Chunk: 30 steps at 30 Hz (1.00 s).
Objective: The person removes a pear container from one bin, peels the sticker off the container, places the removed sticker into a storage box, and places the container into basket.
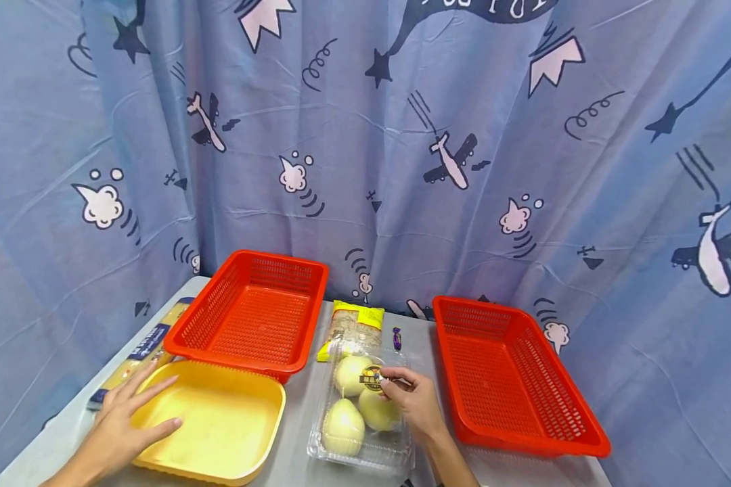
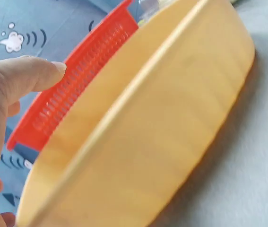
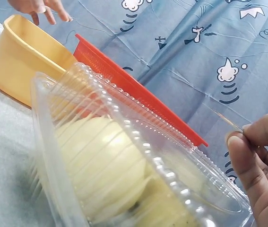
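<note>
My right hand (image 1: 411, 399) pinches a small round label (image 1: 371, 379) with dark and gold print by its edge, between thumb and forefinger. Edge-on in the right wrist view, the thin label (image 3: 228, 121) stands off the lid. Below is a clear plastic clamshell box (image 1: 365, 456), closed, with several pale yellow-green pears (image 1: 344, 427) inside. My left hand (image 1: 118, 423) has its fingers spread over the left side of a yellow plastic basin (image 1: 219, 433). The left wrist view shows the thumb (image 2: 34, 73) apart from the basin's rim.
A red basket (image 1: 268, 325) stands behind the basin, and another red basket (image 1: 505, 379) at the right. A yellow-and-clear bag (image 1: 356, 328) and a purple wrapped candy (image 1: 397, 338) lie behind the box. One long package (image 1: 149, 345) lies along the left edge. A patterned curtain (image 1: 365, 135) hangs behind.
</note>
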Each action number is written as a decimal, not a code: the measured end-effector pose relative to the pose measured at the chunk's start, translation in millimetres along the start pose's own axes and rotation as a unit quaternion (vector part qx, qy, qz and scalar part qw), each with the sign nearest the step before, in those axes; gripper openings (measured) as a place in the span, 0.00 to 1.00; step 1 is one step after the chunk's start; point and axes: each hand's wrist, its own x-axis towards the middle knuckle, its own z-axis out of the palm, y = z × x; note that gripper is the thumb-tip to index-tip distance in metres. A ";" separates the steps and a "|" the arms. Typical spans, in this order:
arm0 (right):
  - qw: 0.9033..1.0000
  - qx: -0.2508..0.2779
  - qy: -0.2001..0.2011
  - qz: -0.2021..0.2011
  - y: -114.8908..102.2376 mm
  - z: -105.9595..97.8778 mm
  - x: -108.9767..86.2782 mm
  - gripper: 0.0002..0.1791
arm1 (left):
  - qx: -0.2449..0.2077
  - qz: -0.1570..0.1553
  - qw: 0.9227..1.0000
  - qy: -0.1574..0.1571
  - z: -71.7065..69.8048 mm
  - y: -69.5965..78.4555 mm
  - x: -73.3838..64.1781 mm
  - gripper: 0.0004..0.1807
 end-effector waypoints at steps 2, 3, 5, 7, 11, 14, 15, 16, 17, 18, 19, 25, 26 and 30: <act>1.000 -0.001 0.000 0.001 0.0 -0.2 0.0 0.11 | 0.020 -0.012 1.000 -0.011 -0.3 -4.2 -2.6 0.38; 1.000 -0.002 0.000 0.001 -0.2 -0.3 0.0 0.11 | 0.028 -0.017 0.999 -0.017 -0.6 -5.9 -3.7 0.39; 1.000 -0.002 0.001 0.001 -0.5 -0.4 0.0 0.11 | 0.044 -0.031 0.998 -0.033 -1.5 -9.4 -5.4 0.40; 1.000 -0.001 0.000 0.002 -0.7 -0.4 0.0 0.11 | 0.057 -0.048 0.996 -0.051 -2.4 -11.8 -7.7 0.41; 1.000 0.003 -0.004 0.001 -0.5 -0.3 0.1 0.12 | 0.077 -0.064 0.992 -0.071 -3.2 -16.9 -12.0 0.43; 1.000 0.006 -0.005 -0.001 0.2 -0.3 0.4 0.12 | 0.094 -0.064 0.991 -0.078 -3.7 -22.5 -14.6 0.44; 1.000 0.006 -0.007 -0.003 0.5 -0.4 0.4 0.12 | 0.102 -0.068 0.989 -0.084 -3.8 -24.5 -15.3 0.44; 1.000 0.006 -0.008 -0.005 0.8 -0.4 0.3 0.12 | 0.107 -0.074 0.987 -0.091 -4.2 -26.4 -15.5 0.45; 1.000 0.006 -0.008 -0.007 0.9 -0.3 0.3 0.12 | 0.111 -0.080 0.986 -0.099 -4.7 -28.3 -15.7 0.45; 1.000 0.006 -0.009 -0.009 1.1 -0.3 0.3 0.12 | 0.114 -0.086 0.984 -0.105 -5.0 -29.9 -15.9 0.45; 1.000 0.006 -0.010 -0.012 1.3 -0.4 0.3 0.12 | 0.117 -0.093 0.982 -0.113 -5.3 -31.3 -16.0 0.46; 1.000 0.005 -0.011 -0.025 1.1 -1.0 0.3 0.12 | 0.120 -0.085 0.981 -0.123 -6.7 -36.9 -19.2 0.45; 1.000 0.005 -0.011 -0.024 0.7 -0.9 0.3 0.12 | 0.121 -0.083 0.981 -0.124 -7.1 -37.3 -19.6 0.46; 1.000 0.001 -0.005 -0.016 -0.8 0.1 1.2 0.12 | 0.129 -0.074 0.981 -0.125 -8.7 -38.6 -20.6 0.47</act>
